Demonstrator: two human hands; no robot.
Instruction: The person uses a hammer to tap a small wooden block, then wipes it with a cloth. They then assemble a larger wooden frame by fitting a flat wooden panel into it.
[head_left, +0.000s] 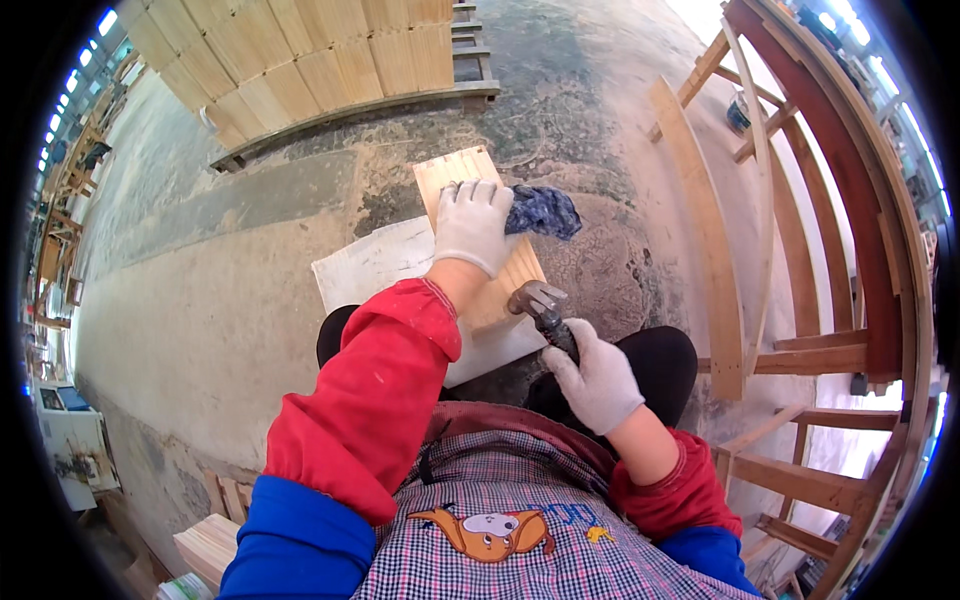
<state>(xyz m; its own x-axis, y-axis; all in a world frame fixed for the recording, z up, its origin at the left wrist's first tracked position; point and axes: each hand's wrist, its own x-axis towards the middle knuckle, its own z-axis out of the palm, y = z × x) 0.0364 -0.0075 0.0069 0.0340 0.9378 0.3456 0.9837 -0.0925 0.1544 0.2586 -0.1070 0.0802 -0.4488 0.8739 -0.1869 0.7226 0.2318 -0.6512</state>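
A pale wooden piece (507, 285) with a flat, grained face stands in front of my knees, over a white board (375, 262) on the floor. My left hand (470, 232), in a white glove, presses on its top with the fingers bent over a dark blue crumpled cloth (545, 212). The cloth sticks out to the right of that hand. In my gloved right hand (597, 378) is a claw hammer (545, 308), gripped by its dark handle. The hammer's metal head is close beside the wood's right edge; whether they touch I cannot tell.
Stacked pale wooden panels (310, 55) rest on a pallet (350, 115) at the far left. A wooden frame or rack (865, 200) with a leaning plank (700, 220) stands on the right. More cut wood (208, 545) lies at the near left, below a white machine (75, 445).
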